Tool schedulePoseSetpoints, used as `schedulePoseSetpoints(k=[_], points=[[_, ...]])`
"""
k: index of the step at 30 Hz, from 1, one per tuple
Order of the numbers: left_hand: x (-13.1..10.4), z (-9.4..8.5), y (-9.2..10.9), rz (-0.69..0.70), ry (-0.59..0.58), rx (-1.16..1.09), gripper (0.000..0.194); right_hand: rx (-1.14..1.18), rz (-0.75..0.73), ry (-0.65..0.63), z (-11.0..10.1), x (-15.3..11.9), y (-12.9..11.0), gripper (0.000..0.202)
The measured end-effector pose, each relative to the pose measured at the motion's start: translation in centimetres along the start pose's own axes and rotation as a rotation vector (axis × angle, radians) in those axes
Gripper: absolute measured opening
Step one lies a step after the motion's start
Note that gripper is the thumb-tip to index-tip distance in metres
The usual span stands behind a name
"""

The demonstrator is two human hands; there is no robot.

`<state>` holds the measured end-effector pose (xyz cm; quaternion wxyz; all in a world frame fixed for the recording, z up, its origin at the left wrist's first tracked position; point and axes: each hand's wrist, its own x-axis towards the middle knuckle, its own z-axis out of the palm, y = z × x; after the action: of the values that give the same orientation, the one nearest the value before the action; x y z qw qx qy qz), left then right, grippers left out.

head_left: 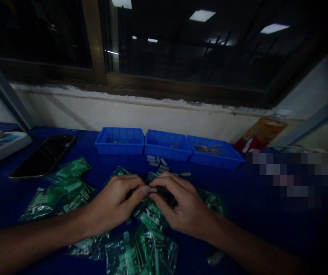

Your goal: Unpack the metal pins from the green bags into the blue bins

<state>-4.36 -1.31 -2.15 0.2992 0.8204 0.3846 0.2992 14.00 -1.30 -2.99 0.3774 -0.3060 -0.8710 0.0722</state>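
My left hand (120, 202) and my right hand (181, 202) meet at the middle of the blue table. A small grey metal piece (153, 190) shows between their fingertips. The left thumb and forefinger pinch its left end, and the right thumb and fingers close around its right side. Just beyond the hands lies a loose group of short grey metal cylinders (163, 167). Green-tinted clear bags (141, 252) with metal parts inside lie under and in front of the hands. More such bags (69, 191) are piled left of my left hand.
Three blue bins (119, 149) with small parts stand in a row along the wall. A black phone (45, 156) and a white device (3, 147) are at the left. An orange and red packet (261, 133) stands at the back right. A metal piece (215, 257) lies below my right forearm.
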Motion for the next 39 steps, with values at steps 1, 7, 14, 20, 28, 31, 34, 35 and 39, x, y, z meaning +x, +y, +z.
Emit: schedulePoseSetpoints(k=[1,7,14,20,28,31,34,35,39], points=[[0.0,0.0,0.0,-0.003,-0.005,-0.005,0.035,-0.006,-0.005,-0.001,0.0,0.0,0.1,0.011],[-0.4,0.2,-0.5,-0.034,0.097,-0.137,0.020,-0.066,-0.012,0.003,0.3,0.1,0.4,0.010],[-0.6,0.3,-0.5,-0.013,0.094,-0.081,0.012,-0.077,0.032,0.021,0.2,0.3,0.1,0.015],[-0.6,0.0,-0.6,-0.037,0.107,-0.094,0.016,-0.043,0.050,0.006,0.2,0.0,0.2,0.023],[-0.7,0.1,-0.5,-0.048,0.125,-0.120,0.022,-0.138,0.007,0.033,0.1,0.2,0.2,0.015],[-0.8,0.1,-0.5,-0.051,0.110,-0.095,0.018,-0.151,0.023,-0.004,0.0,0.2,0.0,0.017],[-0.7,0.1,-0.4,-0.056,0.113,-0.085,0.019,-0.147,0.026,-0.024,-0.1,0.2,-0.4,0.014],[-0.7,0.1,-0.4,-0.062,0.113,-0.086,0.019,-0.156,0.017,-0.024,-0.1,0.2,-0.4,0.013],[-0.1,-0.4,-0.2,-0.098,0.107,-0.081,0.023,-0.271,-0.012,0.027,-0.8,0.5,0.7,0.011]])
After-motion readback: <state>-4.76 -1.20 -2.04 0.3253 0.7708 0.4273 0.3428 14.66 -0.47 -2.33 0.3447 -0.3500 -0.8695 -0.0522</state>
